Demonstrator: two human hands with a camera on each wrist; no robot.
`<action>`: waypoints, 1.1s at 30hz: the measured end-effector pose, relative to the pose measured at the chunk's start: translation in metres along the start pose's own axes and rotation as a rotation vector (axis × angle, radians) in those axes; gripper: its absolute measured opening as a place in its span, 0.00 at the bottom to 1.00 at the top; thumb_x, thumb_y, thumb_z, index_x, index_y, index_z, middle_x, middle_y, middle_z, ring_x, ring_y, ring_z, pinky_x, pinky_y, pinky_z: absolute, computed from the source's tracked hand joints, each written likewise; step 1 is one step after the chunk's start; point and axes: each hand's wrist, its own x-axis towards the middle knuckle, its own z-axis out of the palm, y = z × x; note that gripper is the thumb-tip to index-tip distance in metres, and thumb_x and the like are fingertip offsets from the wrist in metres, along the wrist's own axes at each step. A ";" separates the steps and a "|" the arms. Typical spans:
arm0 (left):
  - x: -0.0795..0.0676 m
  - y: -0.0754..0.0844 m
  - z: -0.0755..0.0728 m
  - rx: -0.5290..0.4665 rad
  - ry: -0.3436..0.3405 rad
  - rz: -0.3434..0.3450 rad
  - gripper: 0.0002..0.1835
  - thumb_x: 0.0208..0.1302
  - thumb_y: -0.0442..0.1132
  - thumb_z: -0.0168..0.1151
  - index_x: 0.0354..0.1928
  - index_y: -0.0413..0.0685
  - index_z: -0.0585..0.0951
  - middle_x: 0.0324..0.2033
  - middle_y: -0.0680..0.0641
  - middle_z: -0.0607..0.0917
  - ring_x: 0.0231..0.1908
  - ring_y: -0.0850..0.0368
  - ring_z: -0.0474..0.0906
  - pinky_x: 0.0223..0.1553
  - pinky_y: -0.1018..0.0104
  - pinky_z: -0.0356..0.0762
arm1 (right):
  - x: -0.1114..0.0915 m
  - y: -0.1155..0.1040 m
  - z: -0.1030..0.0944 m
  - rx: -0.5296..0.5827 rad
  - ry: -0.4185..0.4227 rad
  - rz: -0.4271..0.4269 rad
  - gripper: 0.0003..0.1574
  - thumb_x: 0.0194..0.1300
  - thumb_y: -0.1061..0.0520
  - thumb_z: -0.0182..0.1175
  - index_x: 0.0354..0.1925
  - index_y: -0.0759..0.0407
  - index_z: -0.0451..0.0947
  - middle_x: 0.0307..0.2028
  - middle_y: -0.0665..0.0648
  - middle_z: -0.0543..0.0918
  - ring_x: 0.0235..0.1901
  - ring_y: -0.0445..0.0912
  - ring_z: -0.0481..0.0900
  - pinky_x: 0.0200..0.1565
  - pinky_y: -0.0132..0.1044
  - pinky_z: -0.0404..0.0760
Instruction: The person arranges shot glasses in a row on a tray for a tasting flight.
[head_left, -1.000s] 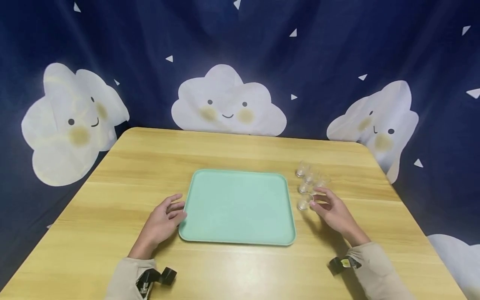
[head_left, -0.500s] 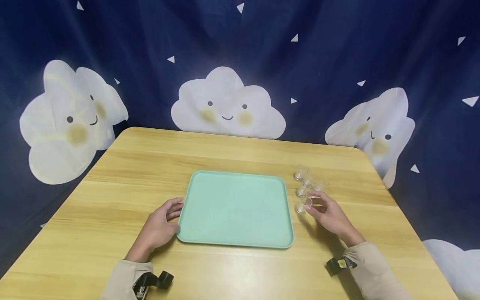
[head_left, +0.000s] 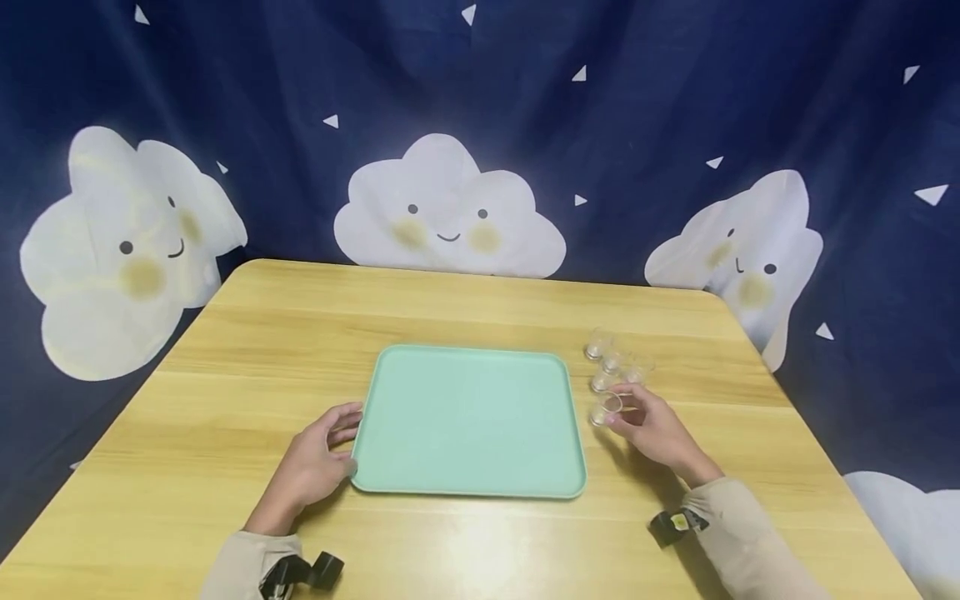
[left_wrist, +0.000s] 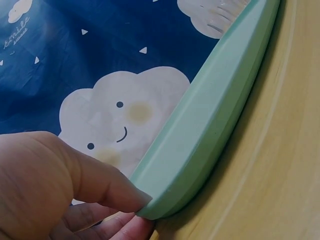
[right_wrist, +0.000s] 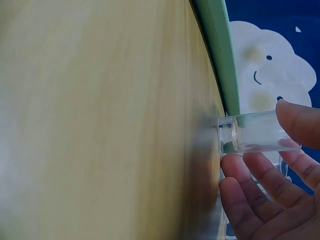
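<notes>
A mint-green tray [head_left: 468,425] lies flat in the middle of the table. My left hand [head_left: 321,462] is at its left edge; in the left wrist view the thumb [left_wrist: 112,187] presses on the rim at the near corner, with the fingers against the outer side, pinching it. Right of the tray, my right hand [head_left: 652,427] pinches a small clear shot glass [head_left: 602,412] near its mouth between thumb and fingers. In the right wrist view this shot glass [right_wrist: 255,132] stands upright, its thick base at the table. Several similar glasses [head_left: 611,362] cluster just behind it.
The wooden table [head_left: 465,542] has rounded far corners. A dark blue curtain [head_left: 480,92] with white clouds hangs behind it. Small black wrist cameras [head_left: 326,571] sit on both sleeves.
My left hand has moved slightly toward the near left corner of the tray and taken hold of its rim. The right hand stays at the front glass, its fingers closing a little more around it.
</notes>
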 end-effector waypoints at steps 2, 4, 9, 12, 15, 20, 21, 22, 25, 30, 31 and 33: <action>0.000 0.001 -0.001 0.009 0.001 0.011 0.39 0.48 0.19 0.54 0.68 0.38 0.64 0.62 0.34 0.72 0.60 0.39 0.71 0.54 0.56 0.79 | 0.002 0.000 0.001 -0.024 0.014 -0.015 0.25 0.63 0.64 0.62 0.57 0.67 0.71 0.49 0.68 0.79 0.46 0.61 0.81 0.48 0.45 0.83; 0.001 0.002 -0.003 0.020 -0.001 0.021 0.39 0.49 0.19 0.53 0.68 0.38 0.64 0.62 0.34 0.72 0.60 0.39 0.71 0.54 0.55 0.79 | 0.005 0.000 0.001 -0.048 0.027 -0.034 0.22 0.62 0.64 0.63 0.54 0.67 0.71 0.48 0.67 0.79 0.45 0.60 0.81 0.49 0.48 0.83; 0.003 0.005 -0.006 0.036 -0.004 0.024 0.38 0.50 0.19 0.52 0.68 0.37 0.63 0.62 0.34 0.71 0.60 0.38 0.70 0.55 0.54 0.78 | 0.009 -0.003 0.000 -0.082 0.044 -0.052 0.21 0.61 0.64 0.64 0.51 0.68 0.71 0.47 0.67 0.81 0.45 0.60 0.81 0.50 0.52 0.81; 0.003 0.006 -0.006 0.034 -0.003 0.018 0.39 0.50 0.19 0.53 0.69 0.38 0.63 0.62 0.34 0.71 0.60 0.39 0.70 0.55 0.54 0.78 | 0.009 -0.006 -0.002 -0.093 0.055 -0.044 0.21 0.62 0.63 0.64 0.51 0.68 0.71 0.47 0.68 0.81 0.44 0.61 0.82 0.49 0.51 0.82; 0.001 0.004 -0.005 0.028 -0.001 0.003 0.39 0.50 0.19 0.53 0.69 0.38 0.64 0.63 0.34 0.71 0.60 0.39 0.70 0.54 0.55 0.78 | 0.008 -0.009 -0.003 -0.084 0.058 -0.049 0.21 0.62 0.63 0.64 0.51 0.69 0.70 0.46 0.69 0.81 0.43 0.61 0.82 0.47 0.48 0.84; -0.006 -0.001 -0.002 0.025 0.003 -0.023 0.39 0.48 0.19 0.54 0.68 0.39 0.65 0.62 0.34 0.72 0.60 0.39 0.71 0.53 0.56 0.80 | 0.006 -0.012 -0.001 -0.056 0.048 -0.049 0.21 0.61 0.62 0.65 0.50 0.69 0.71 0.45 0.67 0.81 0.41 0.59 0.83 0.43 0.41 0.85; -0.006 -0.001 -0.002 0.025 0.005 -0.022 0.39 0.48 0.19 0.54 0.68 0.39 0.65 0.62 0.34 0.72 0.59 0.39 0.71 0.53 0.56 0.80 | 0.006 -0.012 -0.001 -0.054 0.049 -0.043 0.21 0.61 0.62 0.65 0.49 0.69 0.71 0.45 0.67 0.81 0.41 0.58 0.83 0.43 0.40 0.85; -0.006 -0.002 -0.002 0.024 0.009 -0.014 0.39 0.49 0.19 0.53 0.68 0.38 0.65 0.62 0.34 0.72 0.59 0.39 0.72 0.53 0.56 0.80 | 0.007 -0.013 -0.001 -0.051 0.055 -0.040 0.21 0.61 0.62 0.65 0.49 0.68 0.71 0.45 0.67 0.82 0.41 0.58 0.83 0.43 0.39 0.85; -0.003 -0.002 -0.001 0.026 0.017 0.003 0.38 0.49 0.19 0.53 0.67 0.39 0.65 0.62 0.35 0.72 0.59 0.40 0.72 0.53 0.56 0.79 | 0.008 -0.015 -0.003 -0.049 0.064 -0.029 0.20 0.61 0.62 0.65 0.50 0.67 0.71 0.46 0.66 0.82 0.41 0.58 0.83 0.43 0.37 0.84; 0.000 0.000 0.000 0.031 0.024 0.009 0.38 0.48 0.19 0.52 0.67 0.38 0.66 0.61 0.34 0.73 0.59 0.39 0.72 0.53 0.55 0.80 | 0.012 -0.019 -0.004 -0.053 0.058 -0.038 0.21 0.61 0.62 0.65 0.50 0.68 0.72 0.45 0.65 0.82 0.42 0.57 0.82 0.45 0.38 0.83; 0.000 0.000 0.000 0.031 0.025 0.007 0.38 0.47 0.19 0.52 0.67 0.38 0.66 0.61 0.34 0.73 0.59 0.39 0.72 0.53 0.55 0.80 | 0.012 -0.020 -0.005 -0.055 0.057 -0.042 0.21 0.61 0.62 0.65 0.50 0.68 0.72 0.45 0.65 0.82 0.41 0.56 0.82 0.45 0.38 0.83; 0.001 0.000 0.001 0.032 0.031 0.007 0.38 0.47 0.19 0.52 0.67 0.38 0.66 0.61 0.34 0.73 0.58 0.39 0.73 0.53 0.56 0.80 | 0.014 -0.022 -0.004 -0.063 0.059 -0.048 0.21 0.61 0.62 0.65 0.50 0.68 0.72 0.45 0.64 0.82 0.41 0.56 0.82 0.46 0.40 0.82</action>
